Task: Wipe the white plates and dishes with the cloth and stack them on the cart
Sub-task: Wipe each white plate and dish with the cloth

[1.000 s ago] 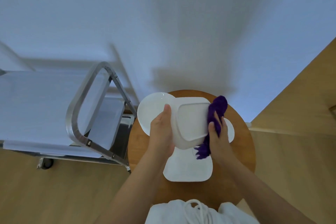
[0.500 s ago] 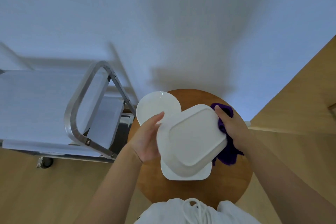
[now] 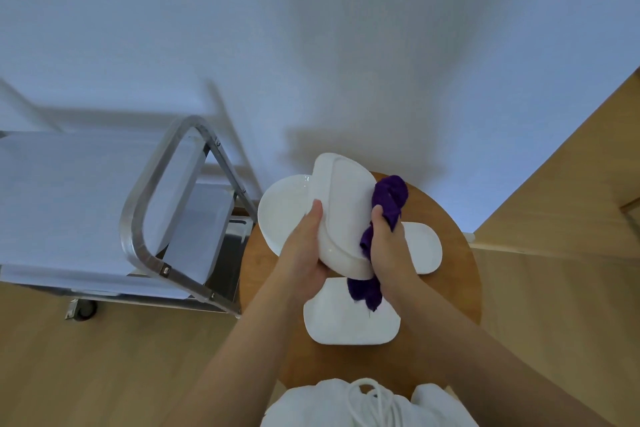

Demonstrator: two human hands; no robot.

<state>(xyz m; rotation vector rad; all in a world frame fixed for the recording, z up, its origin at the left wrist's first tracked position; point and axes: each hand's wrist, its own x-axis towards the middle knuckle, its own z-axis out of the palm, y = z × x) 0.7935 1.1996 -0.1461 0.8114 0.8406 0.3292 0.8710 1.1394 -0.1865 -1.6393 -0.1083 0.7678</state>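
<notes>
I hold a white rectangular dish (image 3: 346,211) on edge above the round wooden table (image 3: 450,253), its underside towards me. My left hand (image 3: 304,250) grips its left rim. My right hand (image 3: 388,250) grips a purple cloth (image 3: 389,201) and presses it against the dish's right side. Under them lie a round white plate (image 3: 284,215), a white square plate (image 3: 346,322) near me and another white plate (image 3: 424,250) at the right. The metal cart (image 3: 145,215) stands at the left with a white-covered top shelf.
A white wall fills the background behind the table. The cart's steel handle loop (image 3: 138,236) rises close to the table's left edge. Wooden floor lies all around, and a wooden panel (image 3: 571,166) runs along the right.
The dish has turned from lying flat with its underside up to standing on edge, further from me. My right hand and the cloth have moved from its far right corner to its right side.
</notes>
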